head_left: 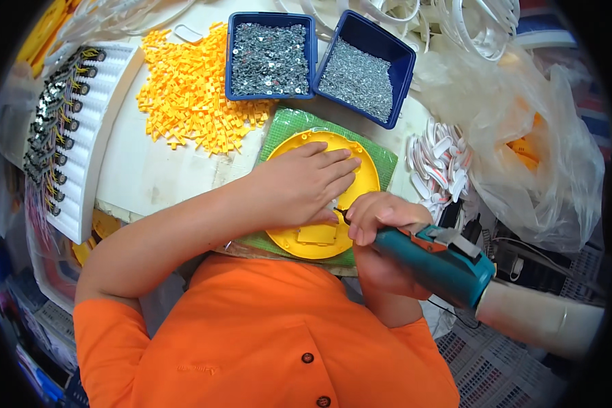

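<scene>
"Where's the round yellow shell?"
"On the green mat, at the near edge of the table; left hand flat on it, fingers slightly parted"
"Right hand?"
"Curled round the teal power screwdriver; bare tabletop left, blue bins beyond the mat's far edge"

Bright, mostly even light covers the bench, with pale glints on the clear plastic bag at right. Fisheye distortion curves the white foam tray at left; corners fall black, lower-left edges look soft.
</scene>
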